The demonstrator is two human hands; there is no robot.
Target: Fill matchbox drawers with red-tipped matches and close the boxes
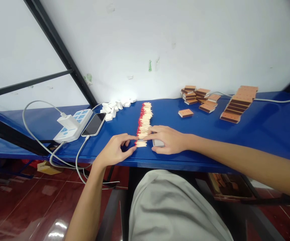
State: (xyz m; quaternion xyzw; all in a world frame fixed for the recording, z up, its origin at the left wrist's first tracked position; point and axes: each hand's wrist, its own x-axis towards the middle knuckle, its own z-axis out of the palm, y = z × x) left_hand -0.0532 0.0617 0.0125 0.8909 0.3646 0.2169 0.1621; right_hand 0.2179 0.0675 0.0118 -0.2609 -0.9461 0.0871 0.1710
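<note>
A long row of red-tipped matches (145, 122) lies on the blue table, heads to the left. My left hand (116, 149) is at the near end of the row, its index finger and thumb closed around the heads of a small bunch of matches (141, 144). From the right, my right hand (168, 139) reaches the same end, its index fingertip on the sticks. Under its palm, gripped by the thumb and curled fingers, is a small white matchbox tray (158, 143), partly hidden.
White matchbox trays (113, 108) are heaped at the back left, beside a phone (94, 124) and a power strip (71, 127) with cables. Orange-brown matchbox sleeves (190, 95) are piled at the back right, near a leaning stack of sleeves (239, 103). The blue table (210, 130) ends at my lap.
</note>
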